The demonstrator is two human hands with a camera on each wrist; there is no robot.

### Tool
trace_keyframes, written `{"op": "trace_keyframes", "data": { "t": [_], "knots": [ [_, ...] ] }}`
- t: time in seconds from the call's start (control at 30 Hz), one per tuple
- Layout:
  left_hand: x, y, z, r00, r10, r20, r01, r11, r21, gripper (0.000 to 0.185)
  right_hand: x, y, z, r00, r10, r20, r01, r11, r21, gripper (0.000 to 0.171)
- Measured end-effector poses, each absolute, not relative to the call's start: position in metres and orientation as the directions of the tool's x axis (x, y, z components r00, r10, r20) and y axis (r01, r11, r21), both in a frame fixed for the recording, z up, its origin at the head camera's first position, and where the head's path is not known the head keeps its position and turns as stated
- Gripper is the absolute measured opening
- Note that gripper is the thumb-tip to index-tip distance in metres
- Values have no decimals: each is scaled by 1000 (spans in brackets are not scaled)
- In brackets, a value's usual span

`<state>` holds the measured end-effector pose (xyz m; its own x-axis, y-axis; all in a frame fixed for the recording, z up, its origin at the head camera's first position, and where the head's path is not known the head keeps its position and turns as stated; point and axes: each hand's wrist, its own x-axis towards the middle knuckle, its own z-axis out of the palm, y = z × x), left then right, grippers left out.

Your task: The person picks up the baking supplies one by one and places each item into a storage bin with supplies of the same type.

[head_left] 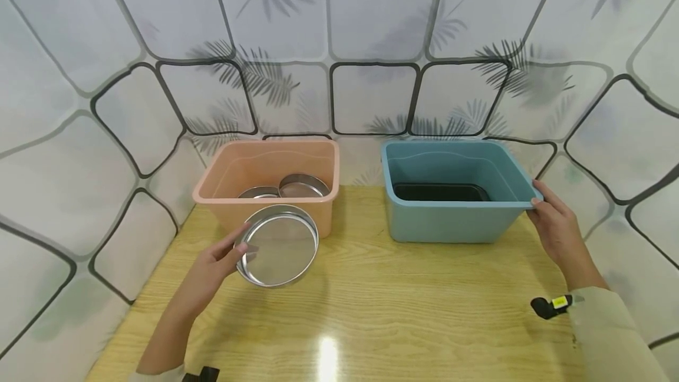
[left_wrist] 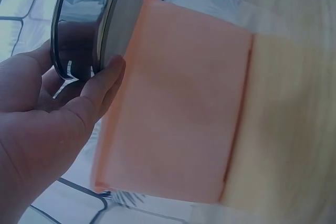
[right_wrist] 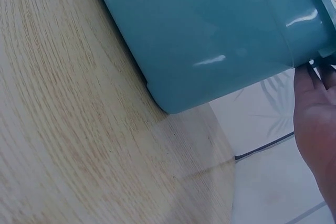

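Observation:
My left hand (head_left: 212,261) pinches a round metal sieve (head_left: 281,252) by its left rim, tilted, in front of a peach bin (head_left: 325,217). In the left wrist view, the thumb and fingers are on either side of the sieve's shiny wall (left_wrist: 84,3). Two similar sieves (head_left: 305,186) lie inside the peach bin, partly hidden by its front wall. At the right, my right hand (head_left: 556,229) grips the front right corner rim of a blue bin (head_left: 451,224). The right wrist view shows its fingers (right_wrist: 307,85) under that rim.
A black flat object (head_left: 440,192) lies in the blue bin, its kind unclear. Both bins stand at the back of a wood-grain table (head_left: 382,311), with a gap between them. A patterned curtain (head_left: 371,99) surrounds the table at the back and sides.

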<state>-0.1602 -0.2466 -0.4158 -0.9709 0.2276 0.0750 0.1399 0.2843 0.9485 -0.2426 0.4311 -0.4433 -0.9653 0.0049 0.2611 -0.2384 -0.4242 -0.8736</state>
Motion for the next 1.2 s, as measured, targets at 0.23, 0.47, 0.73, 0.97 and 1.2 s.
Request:
{"op": "trace_keyframes", "data": {
  "t": [0.23,0.47,0.73,0.97,1.2],
  "knots": [
    [-169,-250,-393,-967,235,100,168,291,942,51,-243,431,-441,-963,6,268,-245,-428,-870,54],
    [-183,-245,-380,-966,236,107,175,293,940,52,-242,432,-441,-966,1,259,-234,-438,-868,54],
    [-214,-242,-372,-957,253,139,206,260,944,53,-243,431,-445,-961,-1,276,-242,-476,-846,54],
    [-244,-239,-366,-943,266,199,252,182,950,57,-243,430,-446,-961,1,277,-248,-447,-860,55],
    [-267,-237,-360,-947,240,215,251,128,960,59,-243,429,-444,-961,3,277,-248,-457,-854,56]
  ]
}}
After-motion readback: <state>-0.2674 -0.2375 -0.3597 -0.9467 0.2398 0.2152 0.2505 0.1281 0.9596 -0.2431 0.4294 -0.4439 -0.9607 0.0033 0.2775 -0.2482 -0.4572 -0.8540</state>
